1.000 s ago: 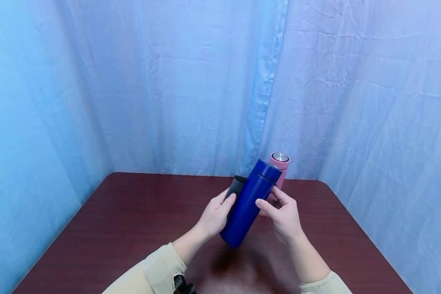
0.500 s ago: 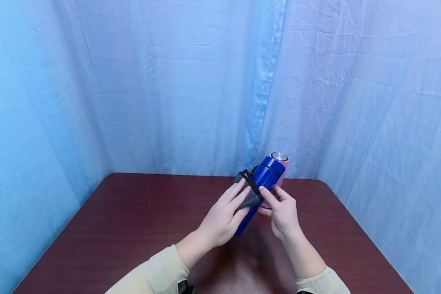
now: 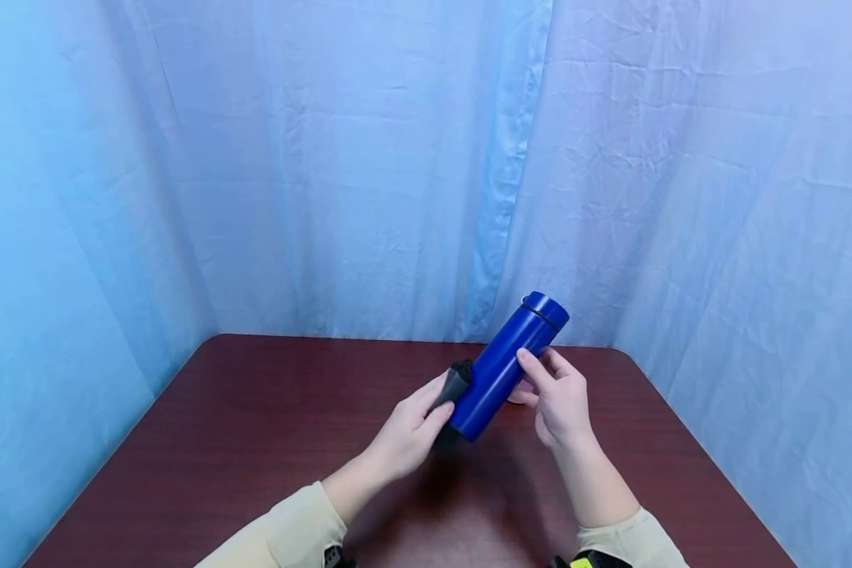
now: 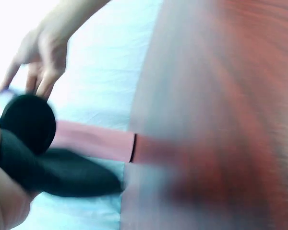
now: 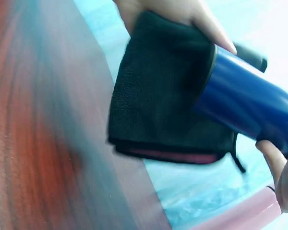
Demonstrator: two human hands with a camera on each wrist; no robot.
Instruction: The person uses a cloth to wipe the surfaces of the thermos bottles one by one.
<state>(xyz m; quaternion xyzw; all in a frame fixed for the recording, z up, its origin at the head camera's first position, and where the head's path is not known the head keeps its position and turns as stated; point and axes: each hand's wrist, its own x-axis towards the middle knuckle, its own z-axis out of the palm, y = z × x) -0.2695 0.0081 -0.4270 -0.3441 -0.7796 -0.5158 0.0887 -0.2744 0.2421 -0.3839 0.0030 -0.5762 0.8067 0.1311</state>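
A blue thermos bottle (image 3: 504,367) is held tilted above the table, its lid end up and to the right. My right hand (image 3: 562,402) grips it on the upper body, thumb on the near side. In my left hand (image 3: 408,430) is a dark grey folded cloth (image 3: 454,384) with black edging, pressed against the bottle's lower left side. The right wrist view shows the fuzzy face of the cloth (image 5: 168,91) next to the bottle's base, with a pink strip inside its fold. A pink bottle (image 4: 93,140) stands upright behind; in the head view my right hand and the blue bottle hide most of it.
A dark red-brown wooden table (image 3: 255,442) lies under the hands. Light blue curtains (image 3: 369,173) hang behind it and along both sides.
The cloth went over the bottle's front, then back to its lower left side. The bottle has risen to the right and tilts more, now covering the pink bottle's top.
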